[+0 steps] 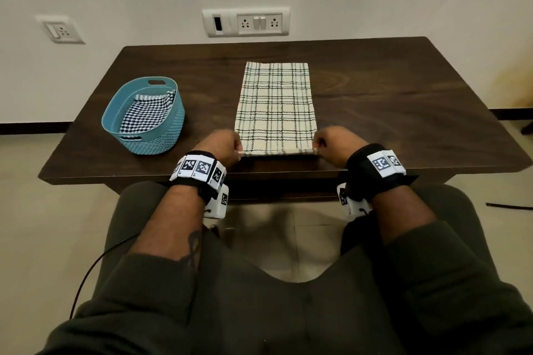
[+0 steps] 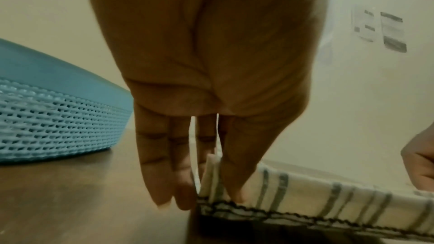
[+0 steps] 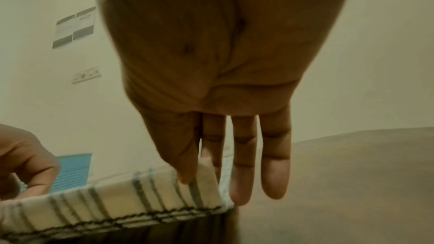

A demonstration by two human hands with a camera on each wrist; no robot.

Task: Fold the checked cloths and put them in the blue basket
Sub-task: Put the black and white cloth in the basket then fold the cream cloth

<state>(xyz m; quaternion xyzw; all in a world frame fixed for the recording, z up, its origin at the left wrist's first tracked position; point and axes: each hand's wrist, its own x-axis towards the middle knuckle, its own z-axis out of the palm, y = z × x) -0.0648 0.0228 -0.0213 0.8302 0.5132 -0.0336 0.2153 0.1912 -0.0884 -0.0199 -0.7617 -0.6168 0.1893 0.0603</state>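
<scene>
A cream cloth with dark green checks lies flat as a long folded strip on the dark wooden table. My left hand pinches its near left corner between thumb and fingers. My right hand pinches the near right corner the same way. Both near corners are raised slightly off the table. The blue basket stands at the left of the table, a black-and-white checked cloth folded inside it.
The table's near edge runs just under my wrists. A white wall with socket plates stands behind the table. A thin black cable hangs by my left leg.
</scene>
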